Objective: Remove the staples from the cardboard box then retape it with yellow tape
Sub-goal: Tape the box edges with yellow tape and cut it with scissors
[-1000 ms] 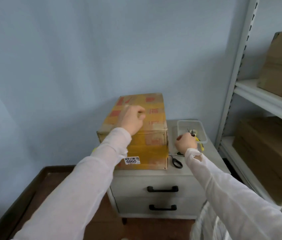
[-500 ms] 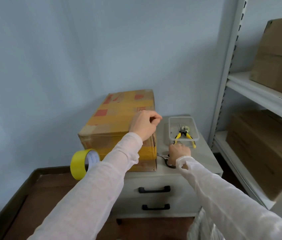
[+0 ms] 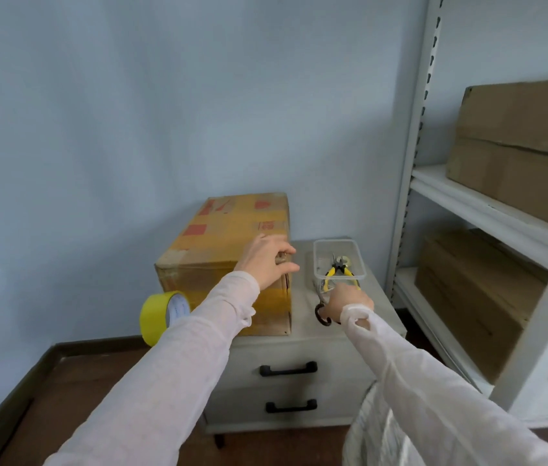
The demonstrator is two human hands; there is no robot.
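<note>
Tape roll (image 3: 164, 316), yellow, hanging on left forearm just short of the wrist sleeve, left of and below left hand. Box (image 3: 229, 243) on cabinet (image 3: 303, 351), directly under left hand; yellow tape bands across top and front face, red print on top.

Left hand (image 3: 267, 260) resting on box's near right top edge, fingers (image 3: 286, 252) curled loosely over the corner, thumb pointing right; something small and dull possibly pinched at fingertips, too blurred to tell. Not a full fist, half closed.

Between the hands: bare strip of cabinet top.

Right hand (image 3: 346, 302) low on cabinet top, closed round scissors (image 3: 323, 314); black handle loops showing at left of the fist, blades mostly hidden. Just beyond right hand: clear tub (image 3: 360, 260), with yellow-handled pliers (image 3: 338, 269) inside, handles toward the hand. Tub touching or nearly touching knuckles; cannot tell which.

Below the hands: two drawers with black handles (image 3: 287, 368). Far right of right hand: shelving (image 3: 487, 210) with brown cartons (image 3: 518, 146) on two levels.
</note>
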